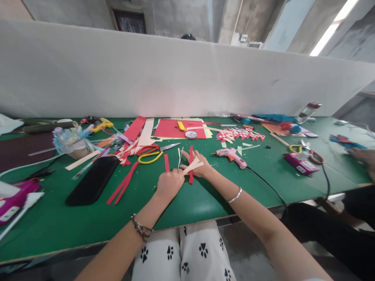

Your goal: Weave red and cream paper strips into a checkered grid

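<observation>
Two cream strips (pixel 197 165) fan out from the left hand (pixel 170 182), running from its thumb side toward the right hand (pixel 205 167) and lying across it. The left hand is curled into a loose fist, its thumb and forefinger pinching the near end of the strips; the right hand is half spread with its fingers bent behind them, and I cannot tell how firmly it grips. A red strip (pixel 191 156), narrow and straight-edged, crosses the cream ones between the two hands; how they overlap is too small to make out. All look like flat, matte paper. Just beyond the left hand lie a short red piece (pixel 166 163) and a thin, pale, forked sliver (pixel 179 158) on the smooth green surface (pixel 202 203). To its left are scissors (pixel 158 150) with metal blades and rounded red and yellow handles, near a long, split red ribbon (pixel 124 184). Right of the right hand, well apart from the strips, rests a pink glue gun (pixel 233 155), its body hard and glossy. Farther back, red-and-cream woven pieces (pixel 240 134) show a checkered texture and zigzag edges, beside flat red sheets (pixel 170 128).
</observation>
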The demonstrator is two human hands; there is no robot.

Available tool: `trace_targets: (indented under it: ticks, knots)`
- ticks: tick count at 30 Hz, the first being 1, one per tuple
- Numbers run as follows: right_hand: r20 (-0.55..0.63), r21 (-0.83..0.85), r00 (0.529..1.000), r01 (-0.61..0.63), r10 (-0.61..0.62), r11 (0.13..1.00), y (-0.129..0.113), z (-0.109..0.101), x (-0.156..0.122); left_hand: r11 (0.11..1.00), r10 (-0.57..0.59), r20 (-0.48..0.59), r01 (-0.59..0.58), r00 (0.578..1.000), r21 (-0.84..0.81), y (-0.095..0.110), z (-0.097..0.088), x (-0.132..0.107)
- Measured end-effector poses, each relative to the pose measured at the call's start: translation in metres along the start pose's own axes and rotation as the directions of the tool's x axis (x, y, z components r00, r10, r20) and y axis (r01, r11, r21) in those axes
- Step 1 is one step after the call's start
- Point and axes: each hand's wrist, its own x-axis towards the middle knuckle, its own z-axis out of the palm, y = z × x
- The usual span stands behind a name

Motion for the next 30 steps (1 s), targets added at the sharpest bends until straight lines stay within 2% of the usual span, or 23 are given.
trace_targets:
  ticks: [10,14,17,21,24,30]
  knots:
    - [-0.045,0.087,0.987,0.159,-0.156,0.983,-0.010,0.000,0.012,1.000,0.018,-0.011,-0.018,1.000,0.015,0.000,0.002,0.001]
    - [-0.097,0.283,0.985,0.165,-0.143,0.945,-0.005,-0.001,0.018,1.000,0.021,-0.009,-0.020,1.000,0.011,0.000,0.002,0.000]
    - [-0.135,0.412,0.988,0.125,-0.076,0.903,0.005,-0.005,0.016,1.000,0.019,-0.009,-0.019,1.000,0.009,0.000,0.000,-0.001]
    - [-0.109,0.459,0.993,0.018,0.037,0.888,0.020,-0.015,0.003,1.000,0.012,-0.005,-0.012,1.000,0.002,0.000,-0.002,-0.001]
    - [-0.054,0.561,0.995,-0.043,0.089,0.827,0.022,-0.024,-0.014,1.000,0.007,-0.003,-0.007,1.000,-0.001,0.000,-0.002,0.000]
    - [0.031,0.583,0.998,-0.067,0.060,0.810,0.006,-0.033,-0.053,1.000,0.005,-0.007,-0.005,1.000,-0.005,0.000,-0.001,0.000]
